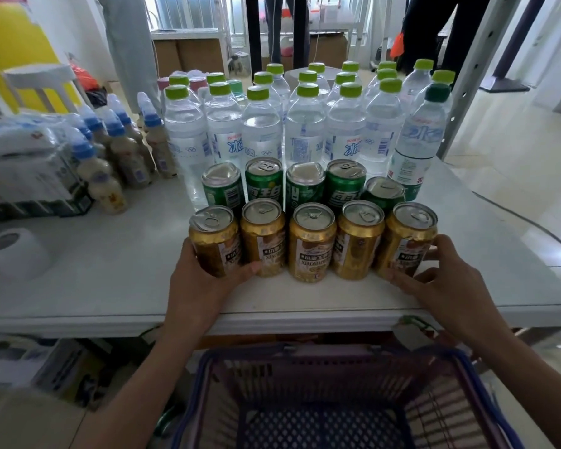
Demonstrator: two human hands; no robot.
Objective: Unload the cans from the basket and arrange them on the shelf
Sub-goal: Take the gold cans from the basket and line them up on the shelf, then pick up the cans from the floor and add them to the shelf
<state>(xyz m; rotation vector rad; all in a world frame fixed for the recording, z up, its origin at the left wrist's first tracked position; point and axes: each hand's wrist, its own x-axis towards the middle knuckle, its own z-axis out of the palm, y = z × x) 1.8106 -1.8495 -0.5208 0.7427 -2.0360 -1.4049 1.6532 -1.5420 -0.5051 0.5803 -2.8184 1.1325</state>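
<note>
Several gold cans stand in a front row on the white shelf (110, 286), with several green cans (264, 181) in a row right behind them. My left hand (201, 280) grips the leftmost gold can (212, 241), thumb curled under its front. My right hand (441, 280) touches the rightmost gold can (408, 238) with fingers curved round its side and base. Below the shelf edge, the purple basket (337, 354) shows no cans inside.
Water bottles with green caps (305, 124) crowd the back of the shelf. Small blue-capped bottles (123, 150) and wrapped packs (23, 157) fill the left; a toilet roll (10, 251) lies front left. A shelf post (476, 59) rises at right. People's legs stand behind.
</note>
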